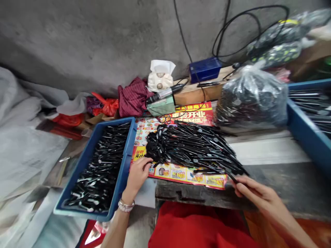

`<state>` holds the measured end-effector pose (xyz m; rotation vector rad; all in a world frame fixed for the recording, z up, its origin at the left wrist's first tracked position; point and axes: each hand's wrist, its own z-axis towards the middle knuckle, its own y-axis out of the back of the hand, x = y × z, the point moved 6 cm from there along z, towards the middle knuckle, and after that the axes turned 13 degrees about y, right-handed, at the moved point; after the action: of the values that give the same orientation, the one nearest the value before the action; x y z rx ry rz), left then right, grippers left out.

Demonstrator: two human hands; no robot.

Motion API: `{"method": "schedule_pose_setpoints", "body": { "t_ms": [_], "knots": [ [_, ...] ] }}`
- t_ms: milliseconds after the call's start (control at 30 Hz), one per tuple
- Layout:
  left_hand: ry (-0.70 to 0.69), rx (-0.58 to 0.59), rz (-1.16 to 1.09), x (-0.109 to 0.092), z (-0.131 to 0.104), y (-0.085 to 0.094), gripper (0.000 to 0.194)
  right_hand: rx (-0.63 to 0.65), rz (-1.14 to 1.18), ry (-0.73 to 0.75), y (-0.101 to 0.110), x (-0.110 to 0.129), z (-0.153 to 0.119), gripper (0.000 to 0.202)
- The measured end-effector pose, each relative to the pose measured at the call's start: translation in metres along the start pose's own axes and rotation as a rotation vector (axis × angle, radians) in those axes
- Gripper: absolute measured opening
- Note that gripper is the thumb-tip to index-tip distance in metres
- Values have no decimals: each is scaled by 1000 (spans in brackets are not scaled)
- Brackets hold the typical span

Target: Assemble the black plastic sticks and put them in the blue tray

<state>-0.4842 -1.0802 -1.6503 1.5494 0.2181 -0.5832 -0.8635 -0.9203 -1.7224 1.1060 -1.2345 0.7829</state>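
A pile of long, thin black sticks (196, 144) with small flat rounded ends lies on a colourful printed flyer (178, 174). At the pile's lower right, my right hand (252, 189) is closed on the end of one black stick (227, 172), which slants up and left along the pile's front edge. My left hand (138, 174), with a bracelet on its wrist, is at the pile's lower left corner, beside the bunched ends. Its thumb and forefinger are pinched together; what they hold, if anything, is too small to tell.
A blue tray (119, 179) full of similar pieces stands on the left, another blue bin (305, 120) on the right. Behind are a clear plastic bag (254, 96) of dark pieces, scissors (165, 119), a tissue pack (160, 77), a maroon cloth (134, 98) and a dark blue box (205, 70).
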Motion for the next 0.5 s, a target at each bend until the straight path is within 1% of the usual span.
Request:
{"method": "schedule_pose_setpoints", "body": {
  "t_ms": [67, 133, 200, 267, 367, 500],
  "knots": [
    [37, -48, 6, 11, -6, 3, 20, 60, 58, -76, -18, -3, -8, 48],
    [67, -80, 0, 20, -11, 4, 19, 149, 103, -130, -38, -2, -14, 50],
    [82, -90, -15, 27, -15, 2, 18, 214, 139, -150, -53, 3, -17, 50],
    [74, -84, -34, 28, -18, -4, 17, 243, 170, -140, -64, 9, -18, 45],
    [27, -91, -11, 20, -20, -17, 17, 239, 185, -127, -70, 14, -16, 39],
    [-23, -107, 115, 3, -18, -33, 21, 158, 167, -127, -65, 10, -14, 38]
  ]
}}
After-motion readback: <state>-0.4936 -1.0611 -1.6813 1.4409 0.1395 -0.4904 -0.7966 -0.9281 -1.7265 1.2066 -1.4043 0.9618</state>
